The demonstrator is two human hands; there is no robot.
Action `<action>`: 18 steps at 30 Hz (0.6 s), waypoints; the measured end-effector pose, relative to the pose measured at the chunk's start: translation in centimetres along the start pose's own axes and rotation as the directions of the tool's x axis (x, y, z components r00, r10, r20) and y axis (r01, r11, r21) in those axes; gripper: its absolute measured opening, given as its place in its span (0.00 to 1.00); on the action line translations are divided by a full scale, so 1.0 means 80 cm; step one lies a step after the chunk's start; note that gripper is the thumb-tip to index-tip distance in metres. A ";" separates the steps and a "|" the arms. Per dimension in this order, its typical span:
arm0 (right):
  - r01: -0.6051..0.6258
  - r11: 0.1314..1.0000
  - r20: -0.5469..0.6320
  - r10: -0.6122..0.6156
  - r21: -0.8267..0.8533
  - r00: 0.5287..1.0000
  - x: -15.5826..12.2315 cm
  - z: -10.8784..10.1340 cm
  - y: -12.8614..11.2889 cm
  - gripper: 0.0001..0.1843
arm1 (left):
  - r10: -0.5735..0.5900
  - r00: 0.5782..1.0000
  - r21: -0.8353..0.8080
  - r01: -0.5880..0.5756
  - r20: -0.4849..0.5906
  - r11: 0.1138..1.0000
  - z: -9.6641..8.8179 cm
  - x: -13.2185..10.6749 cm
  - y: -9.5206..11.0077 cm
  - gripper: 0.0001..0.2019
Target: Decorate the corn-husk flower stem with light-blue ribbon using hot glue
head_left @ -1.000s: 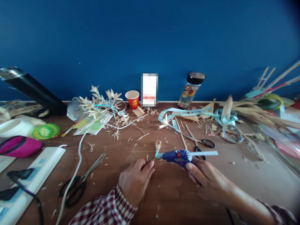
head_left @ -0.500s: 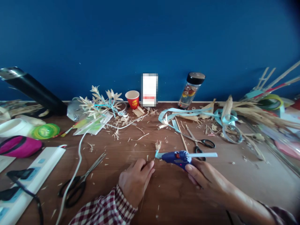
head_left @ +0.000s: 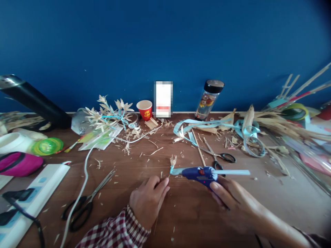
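Observation:
My left hand (head_left: pixel 148 198) is closed, pinching a thin stem between thumb and forefinger. At the stem's upper end is a small pale husk flower (head_left: pixel 173 160) with light-blue ribbon (head_left: pixel 176 171) wrapped round its base; a tail of the ribbon reaches right toward the glue gun's nozzle. In my right hand (head_left: pixel 227 193) is a blue glue gun (head_left: pixel 199 174), held level and pointing left, with a clear glue stick sticking out of its back. A small red light glows on its body. Whether the nozzle touches the ribbon, I cannot tell.
Scissors (head_left: pixel 89 203) lie left of my hands, beside a white cable and a power strip (head_left: pixel 43 193). Another pair of scissors (head_left: pixel 217 156) lies behind the glue gun. Finished husk flowers (head_left: pixel 113 112), a red paper cup (head_left: pixel 144 109) and a glass bottle (head_left: pixel 209 100) stand along the wall.
My right hand has drawn the glue gun a little to the right, away from the flower, and more of the ribbon tail shows. My left hand keeps its pinch on the stem.

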State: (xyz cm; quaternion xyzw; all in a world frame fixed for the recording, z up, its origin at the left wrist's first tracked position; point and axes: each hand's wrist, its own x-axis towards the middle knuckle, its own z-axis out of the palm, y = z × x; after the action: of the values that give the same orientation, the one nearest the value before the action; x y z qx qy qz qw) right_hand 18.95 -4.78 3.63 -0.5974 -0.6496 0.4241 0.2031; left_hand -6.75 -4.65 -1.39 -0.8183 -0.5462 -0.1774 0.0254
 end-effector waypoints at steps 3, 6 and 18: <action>0.003 0.996 -0.079 -0.010 -0.086 0.997 -0.011 -0.017 0.010 0.20 | -0.006 1.000 -0.007 0.006 0.021 1.000 0.001 -0.002 -0.002 0.11; 0.026 0.956 -0.248 -0.101 -0.291 0.964 -0.019 -0.034 0.027 0.13 | -0.014 1.000 -0.019 0.014 0.027 1.000 0.004 -0.004 -0.005 0.11; -0.263 0.627 -0.511 -0.255 -0.734 0.821 -0.021 -0.099 0.123 0.17 | 0.029 0.999 -0.136 -0.035 -0.046 0.990 0.003 0.018 -0.009 0.14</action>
State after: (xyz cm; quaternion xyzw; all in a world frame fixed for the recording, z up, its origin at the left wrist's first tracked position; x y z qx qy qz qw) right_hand 31.38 -4.64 0.65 -0.7244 -0.6737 -0.0984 0.1082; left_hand -6.86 -3.04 -1.31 -0.8225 -0.5190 -0.2321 -0.0160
